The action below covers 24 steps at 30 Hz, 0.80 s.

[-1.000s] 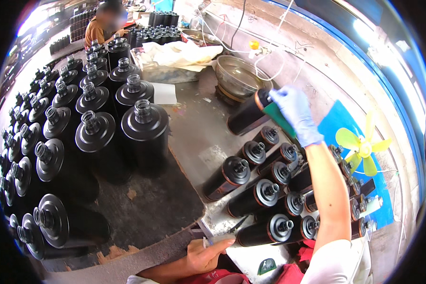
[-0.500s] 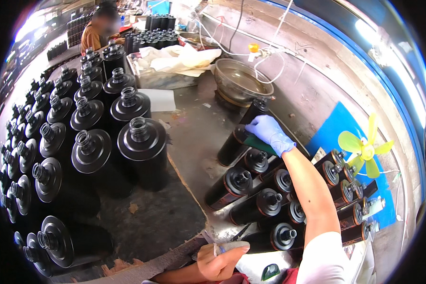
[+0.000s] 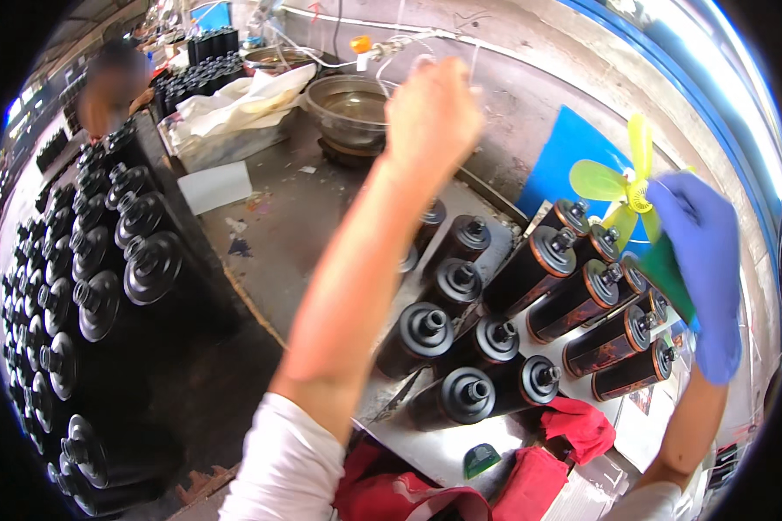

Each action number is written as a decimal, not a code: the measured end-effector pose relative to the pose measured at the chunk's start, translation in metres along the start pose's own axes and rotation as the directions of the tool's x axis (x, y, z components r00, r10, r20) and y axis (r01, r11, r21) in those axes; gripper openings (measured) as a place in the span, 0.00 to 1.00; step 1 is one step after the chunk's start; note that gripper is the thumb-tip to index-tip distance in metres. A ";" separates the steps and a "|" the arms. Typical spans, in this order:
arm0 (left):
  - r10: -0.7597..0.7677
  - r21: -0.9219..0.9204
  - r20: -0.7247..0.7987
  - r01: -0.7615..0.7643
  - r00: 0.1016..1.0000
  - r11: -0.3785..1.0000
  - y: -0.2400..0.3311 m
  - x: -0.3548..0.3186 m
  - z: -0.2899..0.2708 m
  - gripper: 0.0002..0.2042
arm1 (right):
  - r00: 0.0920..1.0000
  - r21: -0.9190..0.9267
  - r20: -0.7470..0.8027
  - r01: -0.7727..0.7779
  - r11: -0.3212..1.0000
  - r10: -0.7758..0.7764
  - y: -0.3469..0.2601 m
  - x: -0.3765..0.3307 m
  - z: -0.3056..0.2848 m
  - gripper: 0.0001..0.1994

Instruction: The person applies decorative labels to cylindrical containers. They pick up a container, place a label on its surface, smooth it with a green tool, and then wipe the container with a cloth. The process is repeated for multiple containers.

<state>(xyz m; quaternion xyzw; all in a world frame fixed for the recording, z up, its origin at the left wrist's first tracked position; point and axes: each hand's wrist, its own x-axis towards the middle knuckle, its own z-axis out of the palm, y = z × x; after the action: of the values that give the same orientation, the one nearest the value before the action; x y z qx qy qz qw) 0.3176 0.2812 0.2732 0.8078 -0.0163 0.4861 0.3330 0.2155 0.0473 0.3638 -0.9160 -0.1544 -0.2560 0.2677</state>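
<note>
My left hand (image 3: 434, 117), bare, is raised over the bench beside the white hose. Its fingers look curled, but my own hand hides whatever may be in them. At the right, my right hand (image 3: 699, 260) wears a blue-purple glove. It is closed on a flat green scraper (image 3: 666, 278), next to the yellow-green fan (image 3: 632, 196). Between my arms stand several black bottles (image 3: 426, 330) with threaded necks. The bottles on the right (image 3: 613, 339) carry dark patterns and orange-brown rims. A small green piece (image 3: 480, 460) lies on the near tabletop.
Rows of plain black bottles (image 3: 152, 269) fill the left side. A metal basin (image 3: 347, 102) with liquid sits at the back, near a bin (image 3: 226, 146) draped with pale sheets. Red cloth (image 3: 530, 486) lies in front. Another person (image 3: 109, 95) is at far left.
My left hand has risen from the near edge to above the bench. My gloved right hand has swung from the bottles by the basin to the far right. The view has shifted right.
</note>
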 end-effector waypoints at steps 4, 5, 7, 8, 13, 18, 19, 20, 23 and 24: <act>-0.009 0.301 0.400 -0.122 0.917 0.946 -0.087 0.032 0.055 0.12 | 0.989 -0.244 -0.038 -0.148 0.958 0.144 0.082 -0.057 -0.051 0.06; -0.028 0.279 0.482 -0.124 0.876 0.952 -0.110 0.035 0.073 0.16 | 0.992 -0.300 -0.009 -0.119 0.947 0.122 0.088 -0.076 -0.061 0.05; -0.168 0.451 0.571 -0.136 0.804 0.882 -0.148 0.034 0.096 0.26 | 0.980 -0.299 -0.026 -0.197 0.934 0.198 0.109 -0.110 -0.066 0.04; -0.235 0.505 0.578 -0.116 0.781 0.855 -0.174 0.034 0.109 0.28 | 0.951 -0.248 -0.072 -0.308 0.919 0.299 0.123 -0.125 -0.066 0.04; -0.346 0.576 0.720 -0.240 0.601 0.782 -0.212 0.025 0.158 0.24 | 0.714 -0.167 -0.091 -0.698 0.696 0.694 0.164 -0.185 -0.104 0.04; -0.301 0.556 0.692 -0.218 0.656 0.802 -0.195 0.017 0.174 0.14 | 0.662 -0.195 -0.163 -0.749 0.634 0.732 0.159 -0.219 -0.118 0.04; -0.319 0.579 0.698 -0.243 0.641 0.778 -0.191 0.017 0.174 0.15 | 0.683 -0.240 -0.159 -0.727 0.643 0.713 0.159 -0.222 -0.115 0.04; -0.303 0.572 0.697 -0.250 0.649 0.781 -0.197 0.014 0.176 0.14 | 0.704 -0.286 -0.154 -0.704 0.651 0.694 0.156 -0.224 -0.113 0.04; -0.275 0.604 0.612 -0.214 0.742 0.768 -0.208 0.012 0.161 0.13 | 0.660 -0.212 -0.113 -0.747 0.631 0.743 0.151 -0.231 -0.104 0.04; -0.256 0.621 0.577 -0.214 0.776 0.754 -0.208 0.012 0.154 0.13 | 0.674 -0.218 -0.097 -0.732 0.646 0.732 0.150 -0.237 -0.106 0.04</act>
<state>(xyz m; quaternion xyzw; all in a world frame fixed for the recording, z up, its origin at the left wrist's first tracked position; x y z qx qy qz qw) 0.5164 0.3616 0.1271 0.9861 0.0544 0.1566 0.0084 0.0432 -0.1684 0.2483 -0.9253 0.2601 -0.1427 0.2363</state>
